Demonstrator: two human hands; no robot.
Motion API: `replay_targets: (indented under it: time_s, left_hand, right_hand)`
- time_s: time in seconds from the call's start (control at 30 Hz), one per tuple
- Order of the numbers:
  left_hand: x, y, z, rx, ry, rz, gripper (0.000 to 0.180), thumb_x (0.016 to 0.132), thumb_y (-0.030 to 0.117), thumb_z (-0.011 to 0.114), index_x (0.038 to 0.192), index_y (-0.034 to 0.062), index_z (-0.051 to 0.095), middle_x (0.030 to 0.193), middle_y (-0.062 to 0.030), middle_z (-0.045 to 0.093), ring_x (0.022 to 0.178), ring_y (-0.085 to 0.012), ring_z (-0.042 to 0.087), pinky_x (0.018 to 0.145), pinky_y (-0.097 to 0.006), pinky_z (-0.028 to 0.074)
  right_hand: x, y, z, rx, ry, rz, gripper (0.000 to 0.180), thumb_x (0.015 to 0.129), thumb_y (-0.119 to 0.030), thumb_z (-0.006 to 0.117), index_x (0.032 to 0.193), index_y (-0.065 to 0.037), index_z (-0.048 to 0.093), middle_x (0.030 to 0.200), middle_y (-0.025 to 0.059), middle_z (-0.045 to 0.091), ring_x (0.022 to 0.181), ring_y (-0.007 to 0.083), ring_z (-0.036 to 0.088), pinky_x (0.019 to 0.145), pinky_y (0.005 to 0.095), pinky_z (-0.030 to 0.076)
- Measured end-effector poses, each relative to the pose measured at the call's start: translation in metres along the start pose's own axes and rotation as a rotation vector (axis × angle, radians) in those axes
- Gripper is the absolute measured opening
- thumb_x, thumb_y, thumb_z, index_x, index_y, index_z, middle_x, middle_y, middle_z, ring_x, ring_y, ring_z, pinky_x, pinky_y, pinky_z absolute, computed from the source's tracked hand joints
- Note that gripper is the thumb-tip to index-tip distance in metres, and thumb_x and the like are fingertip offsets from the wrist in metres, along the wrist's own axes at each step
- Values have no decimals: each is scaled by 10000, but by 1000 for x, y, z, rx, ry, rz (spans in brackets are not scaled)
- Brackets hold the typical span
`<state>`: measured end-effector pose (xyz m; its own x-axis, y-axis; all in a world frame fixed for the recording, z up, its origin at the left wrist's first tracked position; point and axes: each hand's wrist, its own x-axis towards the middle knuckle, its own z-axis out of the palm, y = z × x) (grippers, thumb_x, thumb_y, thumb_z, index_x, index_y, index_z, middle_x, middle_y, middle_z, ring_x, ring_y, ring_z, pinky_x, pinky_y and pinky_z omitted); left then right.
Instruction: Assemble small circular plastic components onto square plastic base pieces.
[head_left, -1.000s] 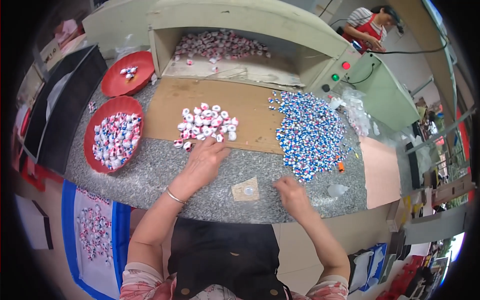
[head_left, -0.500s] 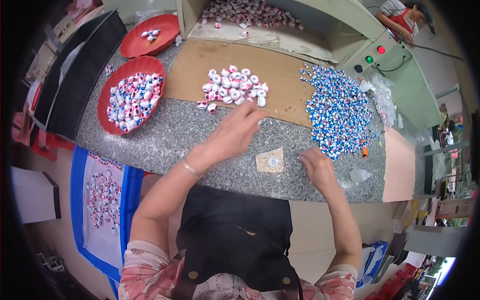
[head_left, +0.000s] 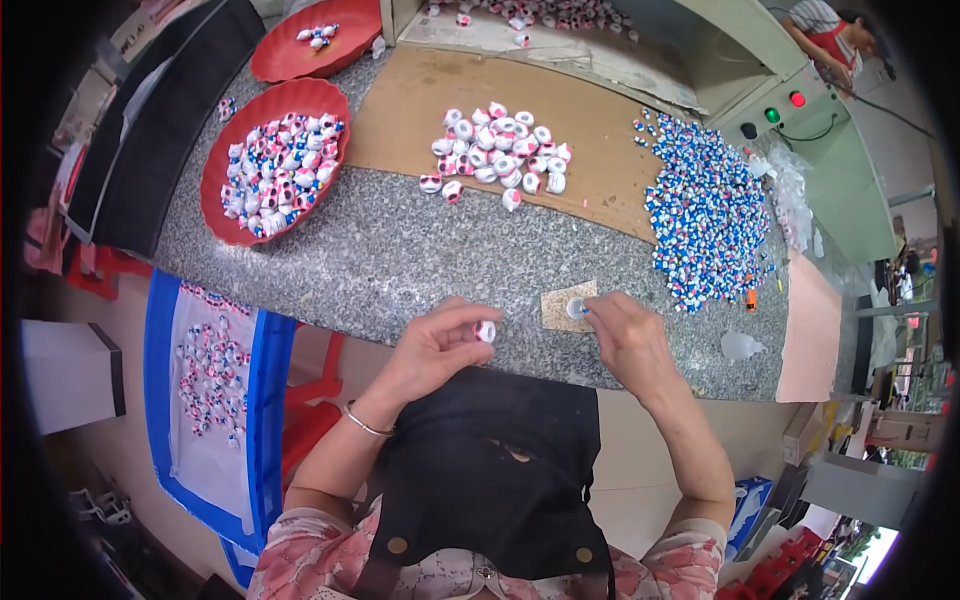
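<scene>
My left hand [head_left: 435, 350] is closed around a small white-and-pink toy head [head_left: 485, 331], its pale round opening facing up between thumb and fingers. My right hand [head_left: 638, 345] is pinched, with its fingertips at the edge of a small round whitish disc [head_left: 576, 308]. Whatever those fingertips hold is too small to make out. Under the disc lies a speckled tan square pad [head_left: 556, 308] on the grey stone worktop. Farther back, a group of similar white-and-pink toy heads [head_left: 500, 150] rests partly on brown cardboard. To the right spreads a heap of tiny blue-and-white toy parts [head_left: 705, 215].
Two red bowls [head_left: 212, 200] with toy pieces stand at the left, beside a black tray [head_left: 165, 130]. A blue crate [head_left: 165, 400] sits lower left. Behind the cardboard [head_left: 400, 110] is an open cabinet [head_left: 600, 62]. A clear plastic piece [head_left: 740, 346] lies at right.
My left hand has come back toward me from the group of toy heads, now holding one. My right hand has moved in to the disc on the pad. The view has shifted slightly.
</scene>
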<state>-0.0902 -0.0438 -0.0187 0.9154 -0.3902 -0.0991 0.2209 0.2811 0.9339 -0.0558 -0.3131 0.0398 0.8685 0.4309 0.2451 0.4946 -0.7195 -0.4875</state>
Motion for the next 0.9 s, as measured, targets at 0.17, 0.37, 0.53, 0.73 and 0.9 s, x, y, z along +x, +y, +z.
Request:
replay_targets:
  time_s: [0.17,0.37,0.53,0.73,0.9]
  left_hand:
    - [11,19,6,-43,-55,-52,357,912,-35,620,1267,-20,589,1093,-61,578,880,-111,631,768,-239,535]
    - [17,16,2,-428,-68,-243,363,946,72,616,1293,-15,557,1141,-72,622,889,-133,656,756,-243,540]
    - [19,6,8,-292,-129,-138,346,943,20,606,1285,-12,564,1151,-79,623,921,-131,652,796,-248,537]
    - [37,0,24,-103,-81,-53,365,914,-39,625,1272,-14,564,1136,-60,620,976,-122,641,866,-243,526]
    - [44,-9,31,-92,-104,68,356,908,-52,627,1256,-18,563,1115,-66,632,1028,-124,632,905,-250,525]
  right_hand:
    - [12,4,8,-223,-153,-58,58,797,21,635,846,-10,635,782,144,594,698,340,630,592,426,507]
    - [7,7,8,-176,-134,-48,81,797,17,653,872,-9,638,789,145,601,706,350,630,600,433,509]
    - [6,4,6,-162,-127,-33,68,807,14,659,870,-6,642,787,144,604,693,350,629,599,432,509]
    - [1,1,5,-81,-9,10,89,823,8,675,911,0,665,824,154,637,704,349,647,610,409,525]
    - [-2,-9,0,34,114,103,93,850,-11,686,937,17,670,849,143,665,719,268,681,610,346,538]
